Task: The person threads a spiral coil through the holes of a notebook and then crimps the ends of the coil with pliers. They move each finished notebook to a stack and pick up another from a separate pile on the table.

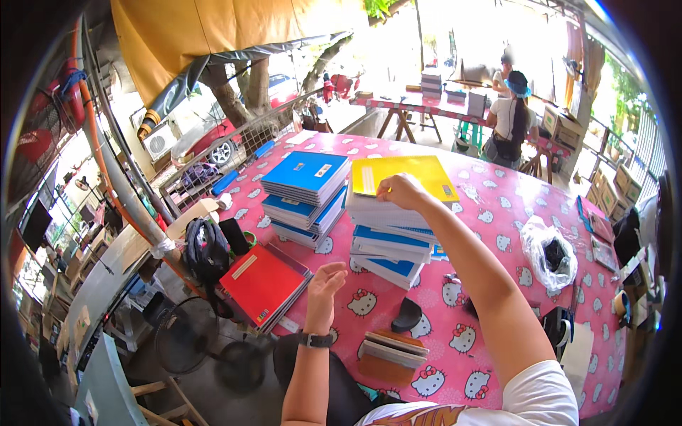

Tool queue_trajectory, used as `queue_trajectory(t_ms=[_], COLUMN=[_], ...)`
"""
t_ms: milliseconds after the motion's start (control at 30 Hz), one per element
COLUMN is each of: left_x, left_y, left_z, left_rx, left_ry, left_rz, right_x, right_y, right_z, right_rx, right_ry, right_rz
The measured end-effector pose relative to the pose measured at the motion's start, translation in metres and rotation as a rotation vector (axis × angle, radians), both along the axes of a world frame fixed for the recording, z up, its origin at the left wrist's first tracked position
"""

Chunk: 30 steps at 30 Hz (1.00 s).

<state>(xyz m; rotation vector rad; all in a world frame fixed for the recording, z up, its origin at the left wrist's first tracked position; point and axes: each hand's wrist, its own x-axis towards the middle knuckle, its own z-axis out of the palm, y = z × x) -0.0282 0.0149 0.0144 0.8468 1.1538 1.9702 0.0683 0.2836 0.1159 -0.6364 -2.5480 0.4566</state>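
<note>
A yellow notebook [419, 170] tops a tall stack of notebooks [387, 245], with white page edges and blue covers below it. At its near edge my right hand [403, 190] is closed, fingers pinched on the cover's edge. My left hand [325, 291], wearing a black wristwatch [315, 340], hangs in the air with fingers loosely bent and nothing in them. It is nearest a pile of red notebooks [263, 284] on the table's left edge. Behind that pile stands a stack of blue notebooks [304, 174].
The pink patterned table [497, 234] also bears brown-and-grey blocks [392, 355], a black curved object [407, 314] and a clear plastic bag [548, 252]. A black backpack [206, 245] sits at the left edge. Two people [511, 117] are at a farther table.
</note>
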Motion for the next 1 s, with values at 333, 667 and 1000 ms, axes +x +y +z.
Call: queue_trajectory(t_ms=[333,667,1000], left_x=[-0.020,-0.018,-0.022], left_y=[0.096,0.109,0.107], left_z=[0.012,-0.017,-0.015], left_rx=[-0.042,-0.147,-0.172], left_ry=[1.064,1.297,1.233], left_rz=[0.489,0.431,0.366], right_x=[-0.003,-0.016,-0.025], right_y=[-0.013,-0.029,0.005], right_z=[-0.004,0.012,0.022], right_rx=[0.194,0.445,0.185], right_ry=[-0.059,-0.341,-0.265], right_rz=[-0.021,0.093,0.137])
